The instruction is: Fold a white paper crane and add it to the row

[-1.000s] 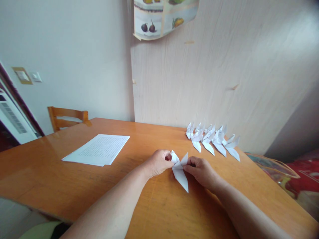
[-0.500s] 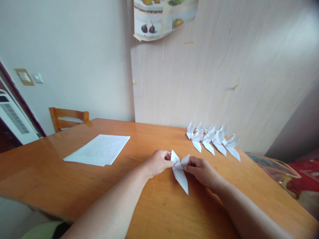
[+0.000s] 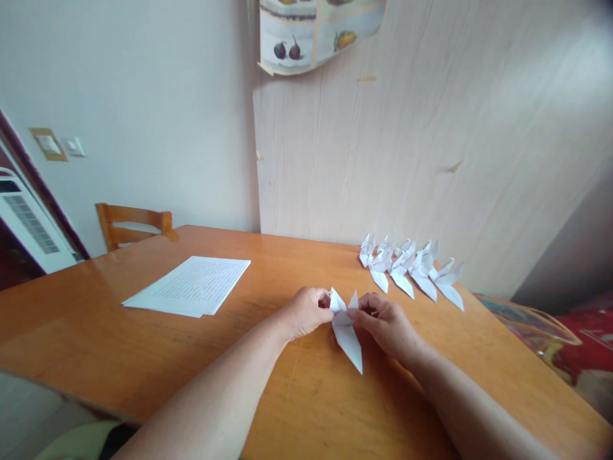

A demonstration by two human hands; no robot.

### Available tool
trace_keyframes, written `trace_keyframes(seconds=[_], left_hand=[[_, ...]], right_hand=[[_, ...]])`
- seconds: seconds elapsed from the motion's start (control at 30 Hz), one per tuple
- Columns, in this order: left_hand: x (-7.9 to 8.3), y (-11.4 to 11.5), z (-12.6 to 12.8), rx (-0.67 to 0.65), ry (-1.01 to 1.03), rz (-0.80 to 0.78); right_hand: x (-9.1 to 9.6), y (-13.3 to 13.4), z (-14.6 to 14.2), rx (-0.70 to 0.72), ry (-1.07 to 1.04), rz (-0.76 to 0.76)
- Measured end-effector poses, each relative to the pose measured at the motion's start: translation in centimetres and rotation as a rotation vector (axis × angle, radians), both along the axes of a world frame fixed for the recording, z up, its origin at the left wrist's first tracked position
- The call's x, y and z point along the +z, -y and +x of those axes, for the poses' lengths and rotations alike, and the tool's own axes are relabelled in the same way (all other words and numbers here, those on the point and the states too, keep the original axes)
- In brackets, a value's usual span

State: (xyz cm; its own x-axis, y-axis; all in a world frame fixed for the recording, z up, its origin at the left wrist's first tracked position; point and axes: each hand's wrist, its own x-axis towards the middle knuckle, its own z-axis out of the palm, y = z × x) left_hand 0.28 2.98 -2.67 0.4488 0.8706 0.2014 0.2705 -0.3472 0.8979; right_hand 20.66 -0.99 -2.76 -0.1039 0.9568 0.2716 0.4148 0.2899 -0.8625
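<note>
A white folded paper crane (image 3: 347,345) is held between my two hands over the table, one long wing pointing toward me. My left hand (image 3: 309,313) pinches its left side, thumb in front and fingers partly hidden behind the paper. On the other side my right hand (image 3: 385,322) has thumb and forefinger closed on the right-hand point, near the middle of the fold. Several finished paper cranes (image 3: 424,281) stand in rows farther back on the right, apart from both hands.
A stack of printed paper sheets (image 3: 191,287) lies on the wooden table (image 3: 297,396) to the left. Behind the table are a wooden chair (image 3: 134,223) and a wall with a fruit poster (image 3: 316,38). Red and clear-plastic items (image 3: 575,338) sit beyond the right edge.
My right hand has shifted slightly inward along the crane's right-hand point, which now stands more upright and looks narrower. My left hand keeps its hold. The view has tilted a little.
</note>
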Motion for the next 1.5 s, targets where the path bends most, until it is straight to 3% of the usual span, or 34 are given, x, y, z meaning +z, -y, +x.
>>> trace_keyframes(seconds=[0.33, 0.5, 0.77, 1.1, 1.3, 1.5], left_hand=[[0.2, 0.3, 0.3, 0.004, -0.043, 0.06], [0.1, 0.2, 0.4, 0.023, -0.094, 0.143], [-0.1, 0.2, 0.7, 0.041, -0.112, 0.179], [0.1, 0.4, 0.7, 0.058, -0.098, 0.128], [0.1, 0.4, 0.7, 0.014, 0.039, -0.025], [1.2, 1.4, 0.8, 0.037, 0.17, -0.156]], right_hand=[[1.1, 0.8, -0.1, 0.031, -0.081, -0.209], [1.0, 0.7, -0.4, 0.017, 0.029, -0.12], [0.6, 0.6, -0.8, -0.165, 0.111, -0.072], [0.3, 0.6, -1.2, -0.247, 0.051, -0.089], [0.2, 0.8, -0.9, -0.262, 0.06, -0.113], [-0.1, 0.8, -0.4, -0.255, 0.032, -0.145]])
